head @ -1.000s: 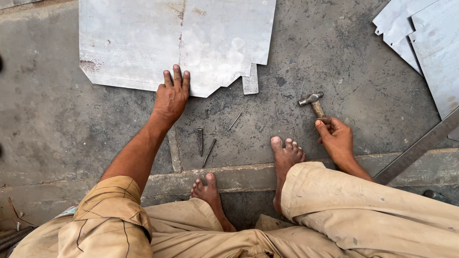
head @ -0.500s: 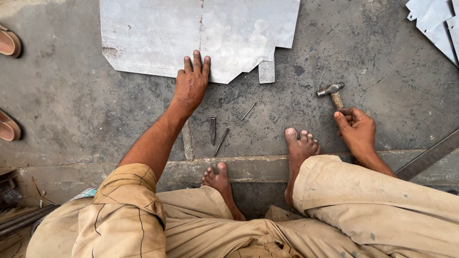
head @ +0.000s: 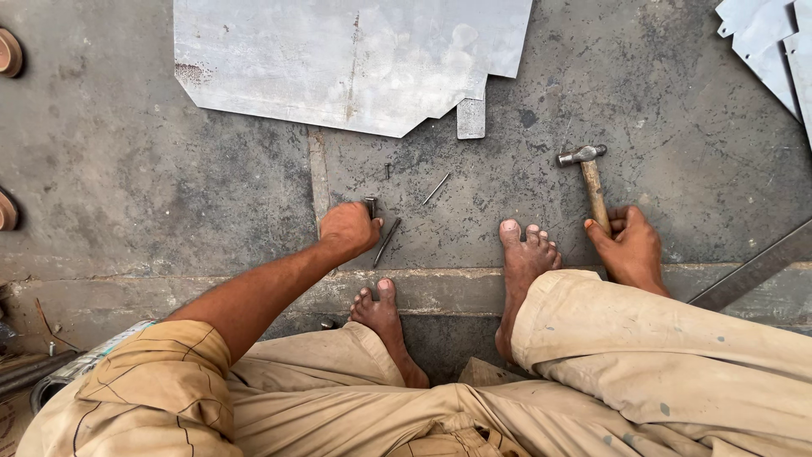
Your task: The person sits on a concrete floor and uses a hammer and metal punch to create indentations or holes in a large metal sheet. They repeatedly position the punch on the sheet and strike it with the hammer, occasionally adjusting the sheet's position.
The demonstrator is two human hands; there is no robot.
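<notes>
On rough concrete, the left hand (head: pixel 348 230) pinches a dark punch (head: pixel 370 206); the right hand (head: pixel 630 250) grips a wooden-handled hammer (head: pixel 590 182)

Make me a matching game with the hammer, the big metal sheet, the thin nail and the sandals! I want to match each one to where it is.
Things:
1. hammer
2. metal sheet
3. thin nail
4. sandals

Places:
A. at the left edge of the picture
B. lying loose on the floor between the two hands
C. flat on the floor at the top, beyond the hands
D. handle gripped in the right hand

Pairs: 1-D, 2-C, 3-B, 4-A
</notes>
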